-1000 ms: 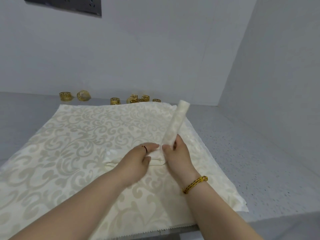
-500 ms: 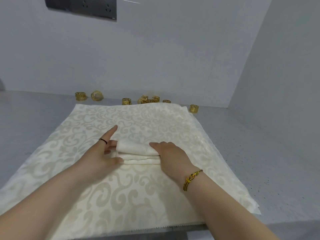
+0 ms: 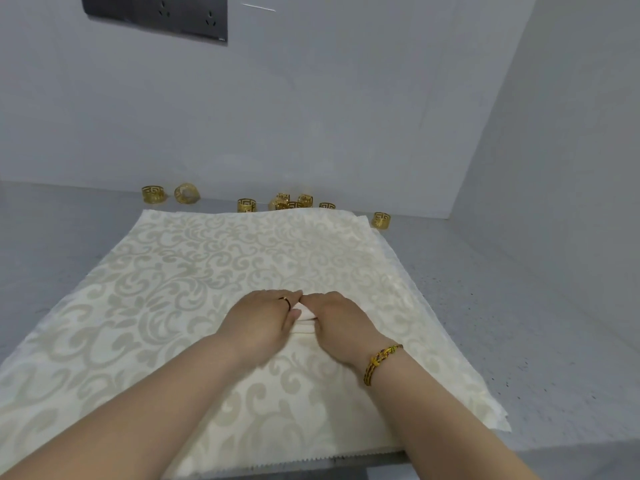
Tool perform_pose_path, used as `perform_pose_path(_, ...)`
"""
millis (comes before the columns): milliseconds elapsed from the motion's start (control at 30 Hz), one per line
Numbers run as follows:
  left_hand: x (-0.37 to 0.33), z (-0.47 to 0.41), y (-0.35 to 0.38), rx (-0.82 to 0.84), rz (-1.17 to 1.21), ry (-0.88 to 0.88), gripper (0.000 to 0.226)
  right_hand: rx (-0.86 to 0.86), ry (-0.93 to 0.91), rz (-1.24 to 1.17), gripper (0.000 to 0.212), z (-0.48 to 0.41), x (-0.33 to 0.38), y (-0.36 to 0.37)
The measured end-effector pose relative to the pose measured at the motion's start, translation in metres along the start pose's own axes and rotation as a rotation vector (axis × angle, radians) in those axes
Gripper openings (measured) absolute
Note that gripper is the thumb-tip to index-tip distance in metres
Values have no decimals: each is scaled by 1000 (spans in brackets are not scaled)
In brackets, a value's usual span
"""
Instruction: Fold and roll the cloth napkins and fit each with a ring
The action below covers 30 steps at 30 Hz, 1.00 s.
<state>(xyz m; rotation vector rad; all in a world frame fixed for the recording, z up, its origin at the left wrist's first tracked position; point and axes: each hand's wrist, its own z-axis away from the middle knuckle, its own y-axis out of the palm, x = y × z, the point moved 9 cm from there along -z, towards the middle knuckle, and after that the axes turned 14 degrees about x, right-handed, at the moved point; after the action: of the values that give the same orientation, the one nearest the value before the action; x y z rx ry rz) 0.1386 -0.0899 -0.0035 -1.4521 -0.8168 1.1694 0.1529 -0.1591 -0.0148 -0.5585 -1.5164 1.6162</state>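
While L hand & R hand meet on cloth, fingers curled round rolled napkin, gold rings behind.

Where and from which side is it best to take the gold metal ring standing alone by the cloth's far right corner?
Pinch the gold metal ring across its band, coming from above. It seems to stand with its opening upward, apart from the other gold rings, so nothing crowds it.
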Motion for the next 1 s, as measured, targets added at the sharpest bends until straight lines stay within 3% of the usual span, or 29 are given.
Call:
perform_pose_path(167,4,5,6,-13,-7,-2,44,32,-23,-79,48,13,-18,-2)
perform_pose_path(300,4,3,10,-14,-54,-5,44,-289,-127,103,50,39,-13,-25)
perform_pose_path(367,6,1,11,-2,-53,-15,44,-367,-177,225,43,40,-6,-26)
perform_pose_path(467,6,0,14,39,-68,-20,48,-258,-126,350,35,28,11,-26)
perform_pose_path(533,3,2,17,79,-101,-19,66,-169,-74,358,30,18,9,-23)
perform_pose_path(633,3,3,14,116,-110,-50,80,-139,-9,115,32,15,-4,-24)
perform_pose_path(833,-17,-6,-28,-181,-121,56,40,-137,-11,-326,33,12,-24,-41)
perform_pose_path(1000,3,-36,-31,-47,75,-39,26,-28,-54,-553,29,-5,-45,-44)
